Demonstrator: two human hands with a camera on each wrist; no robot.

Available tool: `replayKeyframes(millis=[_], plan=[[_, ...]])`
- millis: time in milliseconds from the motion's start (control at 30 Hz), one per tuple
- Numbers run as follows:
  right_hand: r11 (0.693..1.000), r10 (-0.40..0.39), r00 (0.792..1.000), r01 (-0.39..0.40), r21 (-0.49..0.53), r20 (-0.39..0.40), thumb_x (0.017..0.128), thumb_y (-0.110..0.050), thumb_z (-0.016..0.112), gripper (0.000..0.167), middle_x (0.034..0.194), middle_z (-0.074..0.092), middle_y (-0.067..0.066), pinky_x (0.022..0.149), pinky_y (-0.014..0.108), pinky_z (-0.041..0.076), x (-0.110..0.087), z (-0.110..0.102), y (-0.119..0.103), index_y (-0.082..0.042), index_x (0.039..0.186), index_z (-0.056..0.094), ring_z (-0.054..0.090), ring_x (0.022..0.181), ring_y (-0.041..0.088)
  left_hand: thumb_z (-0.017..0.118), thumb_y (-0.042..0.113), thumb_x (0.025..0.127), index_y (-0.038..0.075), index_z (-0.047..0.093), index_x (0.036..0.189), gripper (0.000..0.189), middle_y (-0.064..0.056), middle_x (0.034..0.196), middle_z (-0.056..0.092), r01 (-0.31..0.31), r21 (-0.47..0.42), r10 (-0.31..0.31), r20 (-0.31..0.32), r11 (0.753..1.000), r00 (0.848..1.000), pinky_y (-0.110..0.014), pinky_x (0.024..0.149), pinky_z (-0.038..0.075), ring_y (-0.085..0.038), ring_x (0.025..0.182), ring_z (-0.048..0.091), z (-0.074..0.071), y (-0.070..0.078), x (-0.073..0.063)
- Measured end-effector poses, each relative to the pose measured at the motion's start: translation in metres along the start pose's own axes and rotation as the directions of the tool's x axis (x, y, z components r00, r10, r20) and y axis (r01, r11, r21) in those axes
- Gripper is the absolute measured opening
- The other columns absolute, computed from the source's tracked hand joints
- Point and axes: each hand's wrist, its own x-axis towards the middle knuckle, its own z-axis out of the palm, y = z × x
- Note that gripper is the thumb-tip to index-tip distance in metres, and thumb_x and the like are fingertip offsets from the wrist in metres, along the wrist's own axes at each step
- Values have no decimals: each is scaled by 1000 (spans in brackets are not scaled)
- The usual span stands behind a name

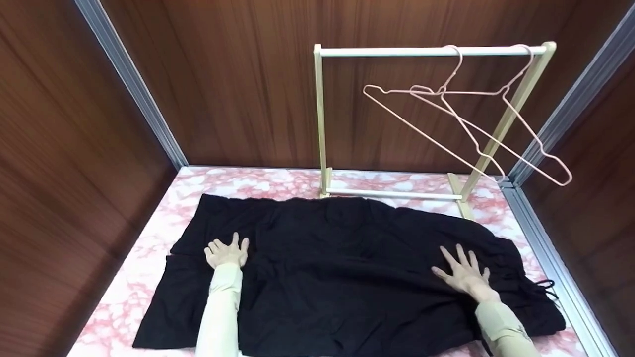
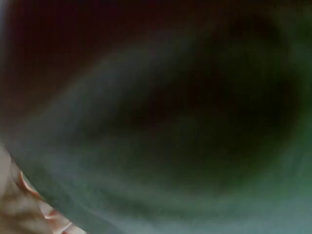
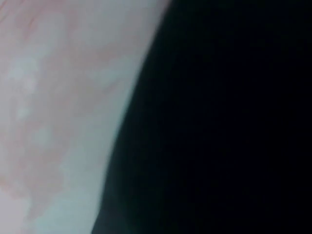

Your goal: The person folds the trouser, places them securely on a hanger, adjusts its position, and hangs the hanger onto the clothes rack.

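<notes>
A pair of black trousers (image 1: 337,277) lies spread across the table in the head view, its two legs to the left and its waist with a drawstring (image 1: 545,285) to the right. My left hand (image 1: 227,253) rests on the cloth near the leg ends, thumb and forefinger apart. Close to the waist, my right hand (image 1: 465,275) lies on the fabric with its fingers spread. The left wrist view is mostly dark and blurred. Black cloth (image 3: 209,126) fills much of the right wrist view.
Behind the trousers stands a pale rack (image 1: 397,52) with two pink hangers (image 1: 421,134) on its bar. The table (image 1: 129,302) has a pink and white marbled top. Brown wood-look panels (image 1: 223,89) enclose it at the back and sides, with metal frame strips (image 1: 134,84) at the corners.
</notes>
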Motion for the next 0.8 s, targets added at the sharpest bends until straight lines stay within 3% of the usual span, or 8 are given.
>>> replayKeyframes(millis=[167,267,333,433,500,667,800], plan=[[1000,5,1000,-4,-15,16,97,-63,49,86,164,0,31,105,88,5,0,-3,3,-13,160,19,-2,147,62,40,41,104,8,42,145,53,-40,143,37,-41,-104,23,-162,994,987,-67,119,16,-58,139,30,5,1,5],[1000,2,1000,-2,-13,15,97,-63,49,86,164,1,31,105,88,5,0,-3,3,-13,160,19,-2,147,62,46,36,102,6,40,144,52,-31,149,36,-124,-187,79,-230,974,970,-63,122,15,-51,143,29,10,4,10],[1000,2,1000,-1,-14,11,97,-63,49,86,164,1,31,105,89,5,1,-3,3,-13,160,19,-2,147,62,47,34,102,7,38,147,54,-25,155,33,-191,-226,138,-231,955,963,-61,124,12,-46,148,25,10,6,14],[1000,4,1000,-4,-15,1,97,-63,49,86,164,2,31,105,89,5,1,-2,3,-13,160,20,-1,147,62,45,35,103,11,34,152,55,-21,162,28,-252,-263,213,-170,931,962,-60,126,4,-44,153,17,9,10,19],[1000,5,1000,-5,-16,-4,97,-62,49,85,164,2,31,105,89,5,1,-2,3,-12,160,20,-1,147,62,43,38,104,15,34,153,55,-20,164,24,-248,-279,230,-95,928,969,-63,125,2,-44,154,14,6,13,21],[1000,-1,1000,1,-13,-12,97,-62,50,85,164,3,31,105,88,6,0,0,1,-13,160,21,0,147,61,32,51,106,23,31,158,59,-18,170,8,-115,-239,144,109,964,983,-72,121,5,-43,157,4,-1,19,21],[1000,-3,1000,3,-9,-19,97,-63,49,85,165,4,30,106,88,6,0,3,1,-13,160,21,1,148,61,24,53,106,17,24,160,65,-19,170,4,-29,-205,62,158,978,985,-73,120,10,-43,157,4,-6,25,21]])
